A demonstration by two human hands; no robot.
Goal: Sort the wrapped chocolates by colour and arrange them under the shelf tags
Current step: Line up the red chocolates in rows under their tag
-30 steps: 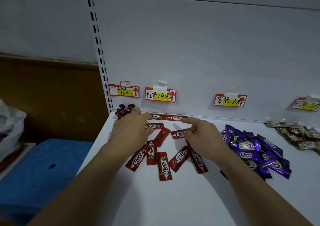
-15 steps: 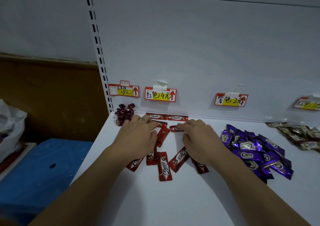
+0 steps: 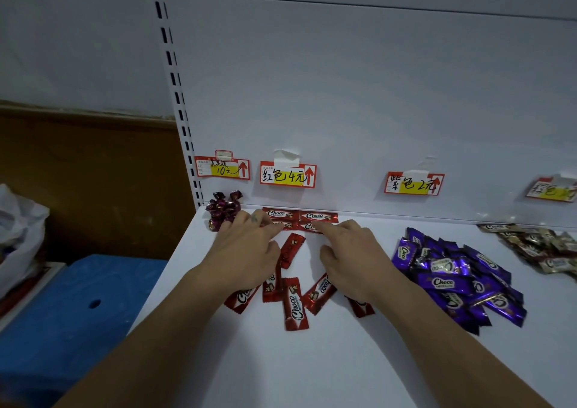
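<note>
**A:** Which parts can we not read?

**B:** The gold pile, at 3 o'clock of the purple pile, is cut by the frame edge. So is the far tag above it, whose writing is blurred. Of the red bars, we see only the back pair nearly whole, against the back wall under the red tag. Two more just in front lie partly beneath fingertips. Another shows only its end from under the right wrist, and two at 6 o'clock of the left hand are half covered by it.

**A:** How do we describe the hands?

**B:** Both are palm down over the shelf, with forearms entering from 6 o'clock. The left hand lies flat with fingers nearly straight, tips resting on a second-row bar at its 12 o'clock. It grips nothing that we can see. The right hand points its forefinger toward 11 o'clock, touching the neighbouring bar. Its other fingers are loosely bent, the thumb is spread, and it holds nothing.

**A:** And the remaining bars?

**B:** Loose red bars lie between the hands and at their 6 o'clock, at mixed angles. The purple pile sits below the purple tag, at 3 o'clock of the right hand.
</note>
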